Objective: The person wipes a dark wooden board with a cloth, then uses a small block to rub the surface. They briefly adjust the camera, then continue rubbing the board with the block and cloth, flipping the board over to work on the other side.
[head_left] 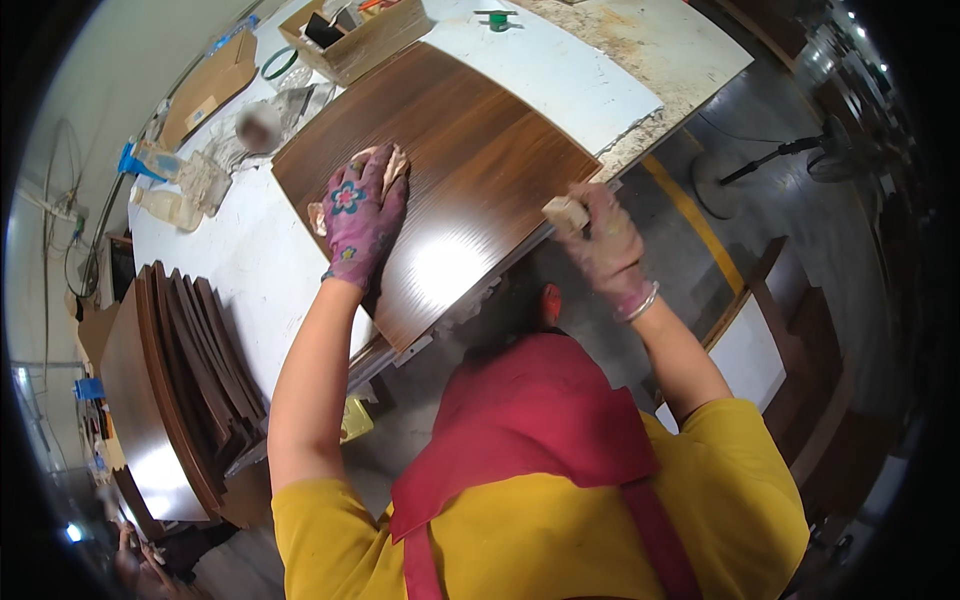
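A dark brown wood-grain panel (455, 140) lies on the white-topped table, its near edge toward me. My left hand (365, 215), in a purple glove with flower prints, presses a crumpled pale cloth (398, 165) onto the panel's left part; most of the cloth is hidden under the fingers and palm. Beyond the panel's right corner, my right hand (608, 245) wears a dirty pinkish glove and grips a small beige block (567, 213). The block is at or just off the panel's edge; whether they touch I cannot tell.
Several dark brown boards (170, 380) stand stacked at the left. Behind the panel is an open cardboard box (365, 45); bottles (165, 207) and a grey rag (285, 120) lie left of it. A standing fan (830, 150) and more boards (800, 320) are at the right.
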A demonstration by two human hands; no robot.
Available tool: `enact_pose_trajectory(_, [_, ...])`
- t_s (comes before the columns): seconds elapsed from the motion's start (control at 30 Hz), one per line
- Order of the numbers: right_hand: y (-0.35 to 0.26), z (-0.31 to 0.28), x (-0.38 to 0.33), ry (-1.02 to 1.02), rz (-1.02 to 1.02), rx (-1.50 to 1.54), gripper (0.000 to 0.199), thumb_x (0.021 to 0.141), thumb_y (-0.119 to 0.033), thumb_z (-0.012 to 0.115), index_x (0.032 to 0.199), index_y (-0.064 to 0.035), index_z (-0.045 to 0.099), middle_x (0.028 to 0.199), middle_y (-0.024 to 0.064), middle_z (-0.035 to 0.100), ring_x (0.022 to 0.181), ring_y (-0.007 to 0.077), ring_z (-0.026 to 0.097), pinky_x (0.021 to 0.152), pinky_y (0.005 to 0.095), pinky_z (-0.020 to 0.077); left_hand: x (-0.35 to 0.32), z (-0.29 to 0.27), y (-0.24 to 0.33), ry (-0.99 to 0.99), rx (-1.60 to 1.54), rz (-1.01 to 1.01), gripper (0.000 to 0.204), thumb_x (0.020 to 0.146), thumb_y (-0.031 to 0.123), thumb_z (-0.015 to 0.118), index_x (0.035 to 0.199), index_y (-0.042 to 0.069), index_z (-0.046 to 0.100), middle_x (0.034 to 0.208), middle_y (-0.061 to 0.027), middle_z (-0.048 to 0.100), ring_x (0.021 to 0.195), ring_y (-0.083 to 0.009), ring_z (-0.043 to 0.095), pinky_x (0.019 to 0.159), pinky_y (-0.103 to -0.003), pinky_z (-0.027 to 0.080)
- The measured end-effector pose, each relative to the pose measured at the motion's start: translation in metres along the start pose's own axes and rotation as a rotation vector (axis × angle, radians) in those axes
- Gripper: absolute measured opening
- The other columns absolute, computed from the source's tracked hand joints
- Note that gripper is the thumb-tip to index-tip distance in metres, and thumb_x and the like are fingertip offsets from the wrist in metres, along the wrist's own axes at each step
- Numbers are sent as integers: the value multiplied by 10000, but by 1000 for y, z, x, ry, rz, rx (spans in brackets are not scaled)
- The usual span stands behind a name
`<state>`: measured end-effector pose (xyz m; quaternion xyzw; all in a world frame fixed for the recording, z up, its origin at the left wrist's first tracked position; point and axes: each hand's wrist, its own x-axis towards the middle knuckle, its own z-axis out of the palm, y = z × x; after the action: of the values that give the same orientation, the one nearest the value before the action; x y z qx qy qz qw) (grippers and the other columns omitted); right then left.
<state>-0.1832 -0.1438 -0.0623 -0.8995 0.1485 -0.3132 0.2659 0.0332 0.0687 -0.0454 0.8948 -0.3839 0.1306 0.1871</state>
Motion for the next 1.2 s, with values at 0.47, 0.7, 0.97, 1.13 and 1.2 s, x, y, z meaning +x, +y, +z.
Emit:
enact_pose_trajectory(0.47, [-137,92,-90,-316,-584,246,286,874,-328,614,1106,-160,618,1060,69,630,893,262,654,678,378,525,0,0,-7,37,8,5,500,900,274,601,1378,155,513,1298,-169,569,1214,-378,496,1052,-467,373])
enact_pose_trajectory(0.7, [-107,61,-67,-551,-116,585,372,836,-253,678,1143,-102,533,1000,103,618,877,305,654,742,400,518,5,-2,7,28,-64,7,441,904,250,603,1326,129,552,1280,-148,570,1180,-362,512,1035,-453,393])
enact_pose_trajectory(0.97, [-69,18,-59,-403,257,765,332,847,-197,635,1126,-66,513,899,96,616,837,252,618,769,347,484,9,5,-7,14,3,-32,443,969,319,532,1332,66,539,1311,-166,571,1226,-360,499,1075,-445,345])
enact_pose_trajectory(1.13, [-60,12,-67,-382,316,899,316,843,-104,622,1132,-61,501,856,58,619,813,178,581,779,317,474,18,10,-16,-3,-7,-49,450,969,332,524,1344,85,535,1330,-185,553,1237,-368,487,1069,-452,348])
enact_pose_trajectory(1.2, [-54,1,-64,-301,163,834,312,870,-45,606,1163,-31,499,878,35,629,853,134,577,822,296,478,18,7,-22,-9,44,2,459,962,321,530,1362,97,520,1333,-185,550,1244,-361,486,1066,-449,350])
